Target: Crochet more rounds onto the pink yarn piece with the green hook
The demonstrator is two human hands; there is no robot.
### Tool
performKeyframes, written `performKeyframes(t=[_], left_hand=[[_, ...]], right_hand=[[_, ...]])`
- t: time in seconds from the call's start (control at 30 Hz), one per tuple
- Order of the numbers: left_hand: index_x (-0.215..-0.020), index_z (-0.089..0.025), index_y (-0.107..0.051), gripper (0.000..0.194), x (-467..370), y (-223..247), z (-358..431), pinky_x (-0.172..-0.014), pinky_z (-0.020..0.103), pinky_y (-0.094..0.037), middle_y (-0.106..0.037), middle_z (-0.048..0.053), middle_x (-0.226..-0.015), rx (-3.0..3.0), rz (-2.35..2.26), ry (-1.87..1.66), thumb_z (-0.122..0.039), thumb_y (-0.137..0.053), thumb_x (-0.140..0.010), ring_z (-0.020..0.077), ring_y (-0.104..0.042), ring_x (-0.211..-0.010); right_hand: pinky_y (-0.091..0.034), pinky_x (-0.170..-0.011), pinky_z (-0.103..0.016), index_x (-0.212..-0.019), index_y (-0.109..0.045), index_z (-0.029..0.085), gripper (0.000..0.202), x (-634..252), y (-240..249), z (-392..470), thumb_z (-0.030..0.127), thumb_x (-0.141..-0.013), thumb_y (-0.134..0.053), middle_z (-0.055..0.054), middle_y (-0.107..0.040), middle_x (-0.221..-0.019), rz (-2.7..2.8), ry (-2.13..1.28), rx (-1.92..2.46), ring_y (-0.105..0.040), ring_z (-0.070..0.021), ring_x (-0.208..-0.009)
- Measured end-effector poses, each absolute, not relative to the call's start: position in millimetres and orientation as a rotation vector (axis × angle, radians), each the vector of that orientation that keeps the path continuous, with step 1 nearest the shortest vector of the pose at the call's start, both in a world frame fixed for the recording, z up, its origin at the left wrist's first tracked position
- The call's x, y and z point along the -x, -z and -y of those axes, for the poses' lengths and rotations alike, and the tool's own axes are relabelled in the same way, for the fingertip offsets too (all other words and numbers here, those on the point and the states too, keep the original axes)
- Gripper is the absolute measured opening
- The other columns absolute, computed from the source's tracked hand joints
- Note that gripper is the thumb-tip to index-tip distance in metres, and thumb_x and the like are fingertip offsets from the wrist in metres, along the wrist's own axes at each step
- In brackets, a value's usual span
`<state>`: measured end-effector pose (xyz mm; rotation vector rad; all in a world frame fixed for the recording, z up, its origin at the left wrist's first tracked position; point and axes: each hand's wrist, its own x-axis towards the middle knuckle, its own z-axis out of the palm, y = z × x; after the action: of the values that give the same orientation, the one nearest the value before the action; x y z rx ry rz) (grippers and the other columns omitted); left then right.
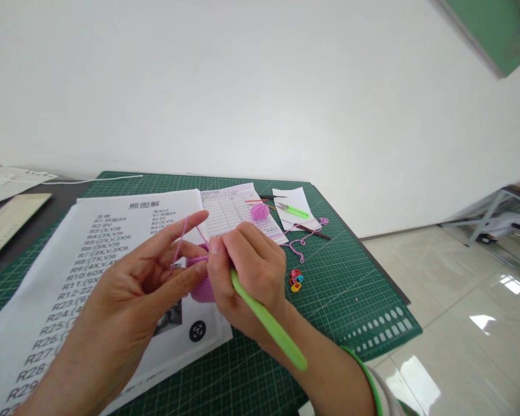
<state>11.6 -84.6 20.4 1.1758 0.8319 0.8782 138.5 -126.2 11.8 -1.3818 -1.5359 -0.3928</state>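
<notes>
My left hand [143, 289] pinches a piece of purple crochet work [203, 290] between thumb and fingers. Pink-purple yarn [182, 240] loops over its raised index finger and runs down to the work. Gripped in my right hand [249, 271] is a crochet hook [268, 320] with a thick lime-green handle that slants down to the right. The hook's tip is hidden behind my fingers, close against the crochet work. Both hands meet above a printed pattern sheet [143, 204] with rows of numbered lines.
Under everything lies a green cutting mat [329, 312]. Behind my right hand are a small ball of pink yarn [260, 212], a form sheet [225, 208], a green cutter [292, 210] on white paper, and coloured stitch markers [296, 280]. A ruler [15, 222] lies left; a white wall [225, 86] rises behind.
</notes>
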Motion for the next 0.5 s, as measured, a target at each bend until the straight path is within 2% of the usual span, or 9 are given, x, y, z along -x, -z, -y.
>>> performKeyframes(t=[0.17, 0.37, 0.5], left_hand=[[-0.116, -0.032, -0.065, 0.056, -14, -18, 88, -0.07, 0.01, -0.053, -0.072, -0.004, -0.086, -1.106, -0.835, -0.91, -0.033, -0.081, -0.062, 0.0134, -0.064, -0.084], [-0.109, -0.028, -0.069, 0.057, -13, -24, 88, -0.063, 0.01, -0.054, -0.076, -0.001, -0.088, -0.997, -0.84, -0.841, -0.035, -0.086, -0.055, 0.0123, -0.065, -0.076], [-0.113, -0.027, -0.068, 0.061, -11, -25, 86, -0.066, 0.012, -0.054, -0.076, 0.001, -0.089, -0.988, -0.844, -0.824, -0.033, -0.086, -0.055, 0.0147, -0.066, -0.083]], right_hand=[[-0.037, -0.055, -0.029, -0.065, -0.046, 0.019, 0.028, -131, -6, 125, 0.024, -0.093, -0.042, 0.0, -0.05, -0.061, 1.453, 0.415, 1.355, -0.046, -0.011, -0.058], [-0.041, -0.053, -0.024, -0.068, -0.046, 0.019, 0.026, -129, -13, 128, 0.026, -0.093, -0.042, 0.002, -0.048, -0.061, 1.367, 0.147, 1.195, -0.049, -0.0095, -0.058], [-0.043, -0.056, -0.022, -0.068, -0.048, 0.02, 0.026, -138, -25, 131, 0.023, -0.092, -0.043, 0.003, -0.051, -0.062, 1.426, -0.084, 1.151, -0.051, -0.0081, -0.059]])
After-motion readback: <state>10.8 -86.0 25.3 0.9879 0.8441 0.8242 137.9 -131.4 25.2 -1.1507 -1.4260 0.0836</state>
